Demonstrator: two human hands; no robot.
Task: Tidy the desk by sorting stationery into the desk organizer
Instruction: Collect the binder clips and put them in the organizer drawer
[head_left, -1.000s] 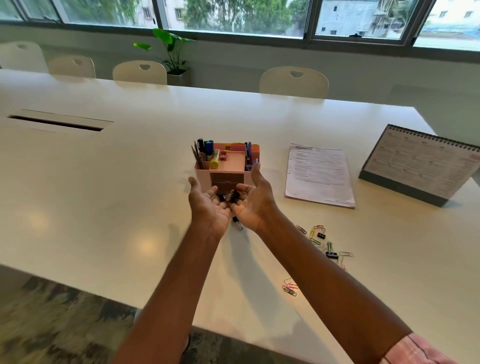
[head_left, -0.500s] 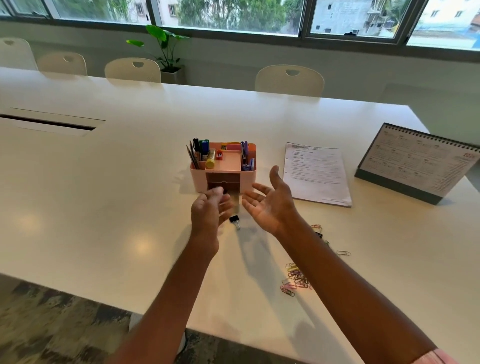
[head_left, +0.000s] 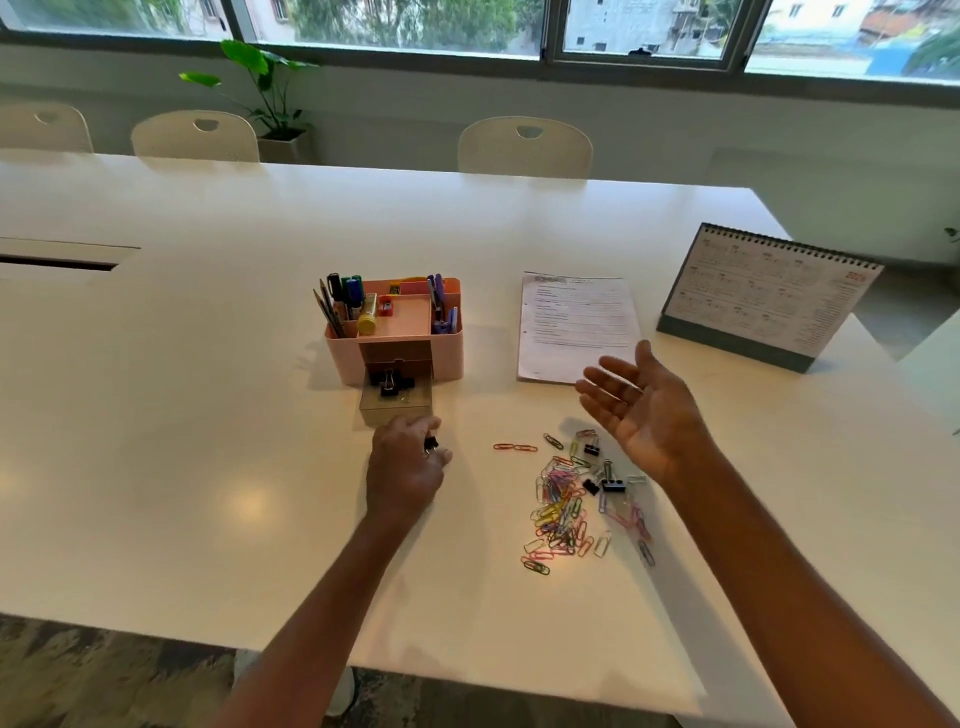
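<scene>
Most of the frame is taken up by a big white table (head_left: 208, 415), with pale chairs (head_left: 524, 148) lined up along its far edge at the top and a potted plant (head_left: 265, 98) seen at upper left under the windows. A desk calendar (head_left: 763, 296) is propped up at the right, and a printed sheet (head_left: 576, 325) is laid flat just left of it, near the centre.

The pink desk organizer (head_left: 400, 332) is parked centre frame – pens and markers (head_left: 345, 296) are stood up in its left slot, a yellow glue stick (head_left: 368, 314) just beside them, more pens on the right side. Its little clear drawer (head_left: 397, 402) is pulled out toward the viewer, and black binder clips (head_left: 389, 382) can be seen inside it.

Below and right of centre, a pile of coloured paper clips (head_left: 563, 512) is scattered on the table, with a few black binder clips mixed in at its upper edge.

The left hand (head_left: 405, 467) is held palm down just below the drawer, fingers curled around a small black binder clip (head_left: 430, 443). The right hand (head_left: 644, 410) is raised above the pile, palm up, fingers spread wide – nothing held in it
</scene>
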